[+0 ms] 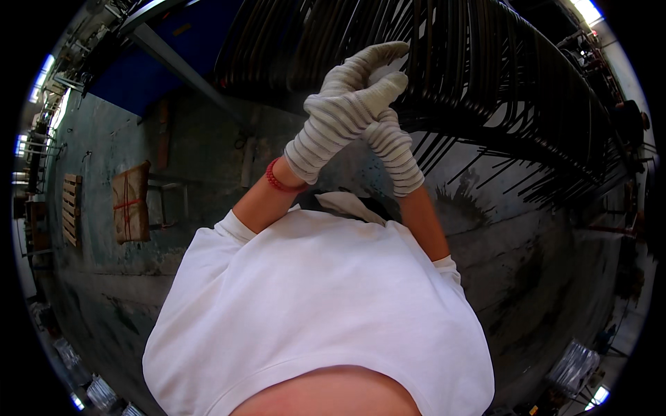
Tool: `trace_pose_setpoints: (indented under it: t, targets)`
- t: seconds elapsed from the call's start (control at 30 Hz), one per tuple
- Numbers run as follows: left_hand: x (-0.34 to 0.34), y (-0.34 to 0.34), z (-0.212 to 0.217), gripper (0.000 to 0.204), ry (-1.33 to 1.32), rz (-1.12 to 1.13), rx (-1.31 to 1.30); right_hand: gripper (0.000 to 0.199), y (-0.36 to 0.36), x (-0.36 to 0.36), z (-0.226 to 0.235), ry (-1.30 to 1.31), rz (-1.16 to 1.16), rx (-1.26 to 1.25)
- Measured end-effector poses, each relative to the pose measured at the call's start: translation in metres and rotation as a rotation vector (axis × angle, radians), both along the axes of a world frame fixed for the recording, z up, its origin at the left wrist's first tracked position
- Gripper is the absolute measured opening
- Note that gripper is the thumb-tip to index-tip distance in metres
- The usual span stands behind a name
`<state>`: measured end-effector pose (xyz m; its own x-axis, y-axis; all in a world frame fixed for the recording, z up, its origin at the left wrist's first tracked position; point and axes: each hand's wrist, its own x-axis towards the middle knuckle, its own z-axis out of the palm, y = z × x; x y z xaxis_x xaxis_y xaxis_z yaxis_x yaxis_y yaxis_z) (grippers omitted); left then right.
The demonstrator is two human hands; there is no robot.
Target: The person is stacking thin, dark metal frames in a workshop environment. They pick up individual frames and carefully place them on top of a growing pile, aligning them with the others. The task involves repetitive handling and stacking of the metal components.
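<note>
White gloves with thin grey stripes cover both my hands, which cross and overlap in front of my chest. My left hand [336, 121] lies over the right, a red beaded bracelet [279, 179] at its wrist. Its thumb and fingers stretch to the upper right with a gap between them, and nothing shows in that gap. My right hand [388, 139] comes up from the right, touching the left; its fingers are mostly hidden behind the left glove. Just beyond the hands, many black bent rods [479, 83] hang close together in a long row.
A grey metal beam [177, 66] slants past a blue panel [156, 66] at the far left. On the left floor are a brown bundle tied with red cord [130, 208], a metal stand [182, 186] and a wooden pallet [71, 211]. A silvery bundle [574, 366] lies at lower right.
</note>
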<state>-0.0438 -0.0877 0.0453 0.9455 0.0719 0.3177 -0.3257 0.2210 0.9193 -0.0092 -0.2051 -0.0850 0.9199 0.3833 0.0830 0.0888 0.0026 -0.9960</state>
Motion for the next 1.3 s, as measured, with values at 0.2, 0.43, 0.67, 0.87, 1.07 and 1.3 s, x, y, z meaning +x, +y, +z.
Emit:
trace_pose_setpoints:
  t: [0.2,0.43,0.67,0.87,1.07,1.3]
  targets:
    - [0.051,-0.028,-0.053,0.061,0.089,0.013,-0.056,0.053,0.004,0.002,0.005,-0.164,0.069,-0.146]
    - [0.072,-0.04,-0.04,0.082,0.451,-0.175,0.077,0.018,-0.033,-0.006,0.012,0.015,0.078,-0.21]
    - [0.076,-0.059,-0.058,0.091,0.39,0.101,0.455,0.03,-0.075,0.0,0.006,0.112,-0.395,-0.083]
    - [0.097,-0.056,-0.08,0.088,0.338,0.154,0.434,0.032,-0.065,-0.002,0.013,-0.078,-0.384,0.063]
    - [0.113,-0.049,-0.103,0.065,0.452,0.184,0.457,0.035,-0.05,-0.004,0.008,0.006,-0.329,0.195]
    - [0.098,-0.037,-0.074,0.04,0.43,0.166,0.438,0.037,-0.031,0.032,-0.036,0.023,-0.317,0.225]
